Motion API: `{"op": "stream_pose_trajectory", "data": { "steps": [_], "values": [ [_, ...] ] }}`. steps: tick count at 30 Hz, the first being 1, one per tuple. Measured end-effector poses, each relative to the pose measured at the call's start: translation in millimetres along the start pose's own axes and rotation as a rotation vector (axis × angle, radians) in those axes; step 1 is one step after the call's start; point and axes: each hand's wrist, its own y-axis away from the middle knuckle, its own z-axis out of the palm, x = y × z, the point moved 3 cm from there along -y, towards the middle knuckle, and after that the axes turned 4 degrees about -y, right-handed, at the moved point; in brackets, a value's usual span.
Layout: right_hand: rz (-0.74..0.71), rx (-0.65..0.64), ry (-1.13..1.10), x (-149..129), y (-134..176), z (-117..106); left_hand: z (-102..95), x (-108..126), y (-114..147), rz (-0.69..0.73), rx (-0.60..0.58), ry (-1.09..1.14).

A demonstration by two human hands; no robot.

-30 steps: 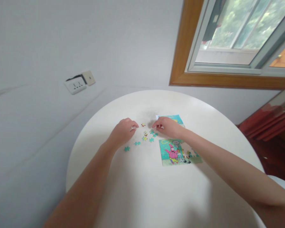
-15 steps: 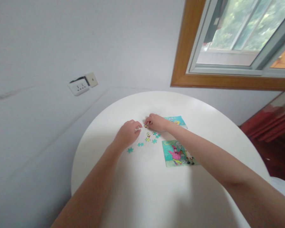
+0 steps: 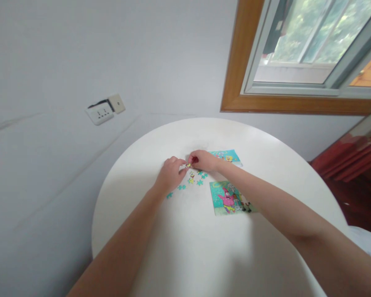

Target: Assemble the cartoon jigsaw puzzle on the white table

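Above the far middle of the round white table (image 3: 185,247), my left hand (image 3: 172,172) and my right hand (image 3: 203,160) meet fingertip to fingertip. Small yellow-and-white jigsaw pieces (image 3: 188,165) are pinched between them; where one piece ends and the other begins is too small to tell. Just below the hands lies a yellow cartoon-figure puzzle section (image 3: 191,177). Loose teal jigsaw pieces (image 3: 199,182) are scattered around it, and another teal piece (image 3: 169,195) is partly covered by my left hand.
A joined puzzle picture with a pink starfish (image 3: 227,200) lies under my right forearm. Behind my right wrist sits a blue cartoon picture (image 3: 230,156), partly hidden. A wall with a socket (image 3: 100,113) and a wood-framed window (image 3: 231,103) borders the table.
My left hand has moved right and slightly forward, bringing its piece up against the one in my right hand. The right hand has stayed nearly in place.
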Motion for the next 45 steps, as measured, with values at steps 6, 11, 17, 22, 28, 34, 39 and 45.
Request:
{"op": "stream_pose_trajectory", "data": {
  "steps": [6,11,17,22,28,34,39,45],
  "values": [
    [-0.014,0.033,-0.120,1.9,6.8,3.9,-0.3,-0.4,-2.8,-0.049,-0.011,0.107],
    [-0.009,0.032,-0.199,5.9,12.6,2.0,-3.4,4.6,-3.1,-0.126,-0.041,0.245],
    [0.017,0.097,-0.266,5.9,38.2,-15.3,-8.1,25.6,-3.9,-0.170,-0.033,0.448],
    [0.047,0.157,-0.439,6.2,93.6,-37.7,-12.2,72.4,6.1,-0.131,-0.072,0.650],
    [0.278,0.183,-0.626,29.2,176.4,-40.5,-14.9,128.6,29.1,0.385,-0.127,0.353],
    [0.255,0.254,-0.341,39.3,203.1,-30.2,-0.7,144.7,40.1,0.556,-0.259,0.316],
    [0.174,0.293,-0.174,39.2,200.9,-27.6,3.8,145.7,41.1,0.582,-0.287,0.317],
    [0.189,0.301,-0.128,43.1,202.4,-23.8,2.7,149.5,43.6,0.617,-0.302,0.284]
  ]
}}
